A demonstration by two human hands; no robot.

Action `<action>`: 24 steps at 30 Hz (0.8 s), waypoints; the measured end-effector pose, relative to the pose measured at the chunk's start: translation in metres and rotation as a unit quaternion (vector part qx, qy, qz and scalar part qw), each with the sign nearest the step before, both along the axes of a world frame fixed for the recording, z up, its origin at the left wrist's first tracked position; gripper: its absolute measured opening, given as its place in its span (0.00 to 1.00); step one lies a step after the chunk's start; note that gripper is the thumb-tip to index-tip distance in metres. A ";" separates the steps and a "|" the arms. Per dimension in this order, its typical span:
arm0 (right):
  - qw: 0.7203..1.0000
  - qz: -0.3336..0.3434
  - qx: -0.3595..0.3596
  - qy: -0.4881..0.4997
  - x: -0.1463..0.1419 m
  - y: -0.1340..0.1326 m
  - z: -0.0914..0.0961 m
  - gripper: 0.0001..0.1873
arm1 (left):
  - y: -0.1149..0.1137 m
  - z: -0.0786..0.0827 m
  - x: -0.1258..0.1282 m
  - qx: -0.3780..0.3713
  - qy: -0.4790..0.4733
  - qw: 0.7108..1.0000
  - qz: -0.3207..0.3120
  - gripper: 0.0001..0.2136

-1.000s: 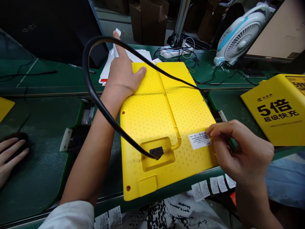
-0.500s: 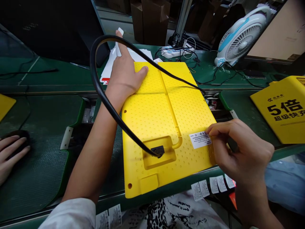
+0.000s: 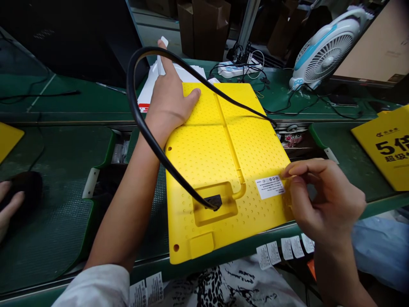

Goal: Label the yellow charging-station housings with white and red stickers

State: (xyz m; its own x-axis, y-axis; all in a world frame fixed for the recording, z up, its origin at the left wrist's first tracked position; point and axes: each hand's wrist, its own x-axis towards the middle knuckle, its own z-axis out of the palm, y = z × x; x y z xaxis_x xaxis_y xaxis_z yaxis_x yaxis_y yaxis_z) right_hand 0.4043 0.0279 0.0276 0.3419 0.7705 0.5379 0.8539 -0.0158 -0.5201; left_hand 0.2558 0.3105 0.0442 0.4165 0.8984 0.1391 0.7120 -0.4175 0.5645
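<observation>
A yellow dimpled plastic panel (image 3: 207, 145) lies face up before me. A thick black cable (image 3: 153, 145) loops over it from a black plug (image 3: 213, 202) in its recess. My left hand (image 3: 171, 94) grips the panel's far left edge, thumb on the surface and index finger stretched out; its other fingers are hidden. A white strip (image 3: 160, 66) shows along that index finger. On the panel's near right sits a white printed label (image 3: 270, 187). Just right of it, my right hand (image 3: 322, 196) has thumb and index curled together, with nothing visible between them.
Several white labels (image 3: 268, 256) hang along the bench's front edge. A yellow box (image 3: 386, 145) stands on a green tray at right. Behind are a fan (image 3: 322, 55), a power strip (image 3: 234, 68) and papers (image 3: 150, 87). Another person's hand (image 3: 8, 204) is beside a black mouse (image 3: 25, 196).
My right fingertips have come slightly away from the label's corner. The right tray and yellow box have shifted right. The other person's hand has drawn back left on the mouse.
</observation>
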 end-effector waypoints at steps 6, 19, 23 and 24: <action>0.999 -0.018 0.001 -0.033 -0.001 -0.001 -0.005 0.05 | -0.002 0.003 -0.001 -0.015 -0.001 1.000 0.000 0.48; 0.998 0.018 0.014 -0.059 -0.005 0.002 0.003 0.09 | 0.005 -0.001 -0.002 -0.019 0.020 1.000 0.007 0.49; 0.998 0.019 0.006 -0.061 -0.007 0.003 0.004 0.10 | 0.003 -0.001 -0.003 -0.020 -0.001 1.000 0.001 0.51; 0.998 0.021 0.001 -0.064 -0.007 0.003 0.004 0.10 | 0.003 -0.001 -0.003 -0.017 -0.001 1.000 0.000 0.51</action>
